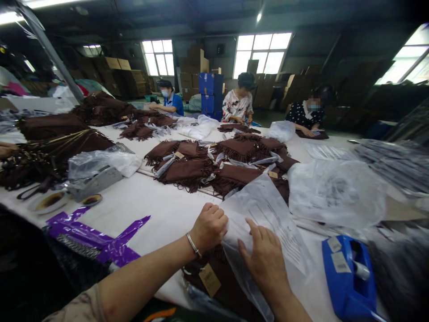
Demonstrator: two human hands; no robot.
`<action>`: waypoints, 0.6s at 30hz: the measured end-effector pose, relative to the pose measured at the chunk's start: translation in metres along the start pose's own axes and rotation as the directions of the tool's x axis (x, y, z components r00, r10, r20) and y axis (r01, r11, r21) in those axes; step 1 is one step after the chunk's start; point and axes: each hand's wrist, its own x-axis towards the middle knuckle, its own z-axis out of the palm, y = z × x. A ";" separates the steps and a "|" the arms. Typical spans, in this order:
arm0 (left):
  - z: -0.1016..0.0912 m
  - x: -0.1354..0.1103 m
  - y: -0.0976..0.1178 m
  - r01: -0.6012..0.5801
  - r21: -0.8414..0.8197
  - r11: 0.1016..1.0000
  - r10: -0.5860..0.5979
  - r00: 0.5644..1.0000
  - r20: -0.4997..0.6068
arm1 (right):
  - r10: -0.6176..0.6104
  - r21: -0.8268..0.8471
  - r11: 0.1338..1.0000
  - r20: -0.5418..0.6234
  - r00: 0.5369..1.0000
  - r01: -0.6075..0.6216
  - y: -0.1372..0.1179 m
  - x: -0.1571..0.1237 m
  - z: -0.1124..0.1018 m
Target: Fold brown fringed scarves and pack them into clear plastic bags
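Observation:
My left hand (211,226) is curled closed, gripping the left edge of a clear plastic bag (268,214) that lies on the white table (150,205). My right hand (266,257) lies flat on the same bag with its fingers spread, pressing it down. Under the bag's near end sits a brown fringed scarf (214,277) with a tan paper tag. A silver bracelet circles my left wrist.
Piles of brown fringed scarves (231,165) fill the table's middle. A blue tape dispenser (348,277) stands at the right, loose plastic bags (335,192) behind it. Purple packaging (90,237) and small dishes lie at the left. Three people work at the far end.

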 end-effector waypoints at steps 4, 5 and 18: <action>-0.011 0.007 -0.005 0.050 0.060 0.997 -0.048 0.998 -0.035 | 0.010 -0.007 1.000 0.027 1.000 -0.010 0.011 0.009 -0.008; -0.013 0.010 -0.007 0.086 0.079 0.993 -0.084 0.996 -0.028 | 0.000 0.000 1.000 0.014 1.000 0.000 0.012 0.011 -0.011; 0.001 0.039 -0.057 0.153 0.193 0.969 -0.143 0.987 -0.067 | 0.157 -0.111 0.982 0.015 0.988 -0.154 0.089 0.002 -0.039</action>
